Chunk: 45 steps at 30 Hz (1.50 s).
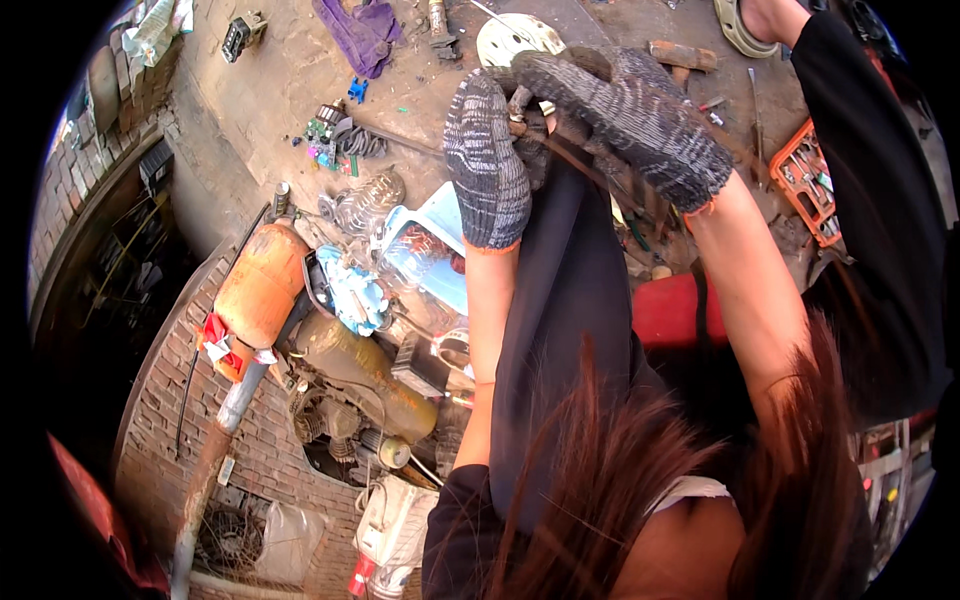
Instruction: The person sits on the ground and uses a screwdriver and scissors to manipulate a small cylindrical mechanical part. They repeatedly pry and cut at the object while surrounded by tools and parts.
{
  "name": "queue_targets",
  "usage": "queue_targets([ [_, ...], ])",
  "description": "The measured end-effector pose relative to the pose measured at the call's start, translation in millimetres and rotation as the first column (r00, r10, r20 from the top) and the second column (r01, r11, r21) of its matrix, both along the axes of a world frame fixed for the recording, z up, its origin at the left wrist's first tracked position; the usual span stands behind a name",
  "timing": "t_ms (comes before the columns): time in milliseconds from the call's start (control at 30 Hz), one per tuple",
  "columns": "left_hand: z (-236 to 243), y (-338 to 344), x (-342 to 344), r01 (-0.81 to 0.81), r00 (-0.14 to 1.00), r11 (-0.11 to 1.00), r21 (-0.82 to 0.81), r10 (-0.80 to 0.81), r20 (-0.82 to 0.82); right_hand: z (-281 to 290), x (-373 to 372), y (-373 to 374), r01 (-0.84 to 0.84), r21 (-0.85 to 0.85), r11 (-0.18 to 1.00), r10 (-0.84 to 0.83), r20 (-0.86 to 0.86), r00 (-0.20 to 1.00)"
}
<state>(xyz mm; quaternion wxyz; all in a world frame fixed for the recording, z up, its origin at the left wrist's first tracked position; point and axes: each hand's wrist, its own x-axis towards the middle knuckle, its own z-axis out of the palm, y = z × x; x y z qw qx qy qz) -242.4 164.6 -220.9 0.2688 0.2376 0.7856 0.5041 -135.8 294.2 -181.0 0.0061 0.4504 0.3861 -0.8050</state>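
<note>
Both my hands wear grey-and-black knitted gloves with orange cuffs. They meet above my raised knee, just behind a cream clog point(512, 38). My left hand point(487, 160) is closed, its fingers curled toward the right one. Reaching across from the right, my right hand point(640, 125) has its fingers bent over the same spot. Between them shows a small, dirty metal piece point(518, 103). Its kind I cannot make out, as the gloves cover most of it.
A rusty hammer point(683, 56), a screwdriver point(756, 115) and an orange socket case point(806, 182) lie at the right. Left of my knee are a pale blue plastic bin point(440, 230), an orange cylinder point(262, 275) and a purple cloth point(358, 35). A dark pit point(110, 290) opens far left.
</note>
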Motion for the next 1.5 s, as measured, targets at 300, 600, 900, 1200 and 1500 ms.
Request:
queue_targets([
  [300,23,2,4,0.228,0.713,0.942,-0.247,-0.334,-0.617,-2,-8,-10,0.037,0.284,0.958,0.009,-0.159,0.987],
  [600,38,21,18,-0.290,0.831,0.954,0.078,0.210,0.516,-4,-15,-1,0.046,0.452,0.891,0.005,-0.112,0.994],
  [900,46,21,10,-0.284,0.639,0.941,0.186,0.041,0.768,1,23,-31,0.110,0.571,0.813,-0.039,-0.135,0.990],
  [1200,47,10,2,-0.425,0.531,0.859,0.286,-0.019,0.847,38,45,-46,-0.042,0.540,0.841,0.132,-0.128,0.983],
  [1500,49,14,5,-0.434,0.464,0.872,0.227,0.001,0.886,55,47,-27,-0.165,0.421,0.892,0.204,-0.049,0.978],
])
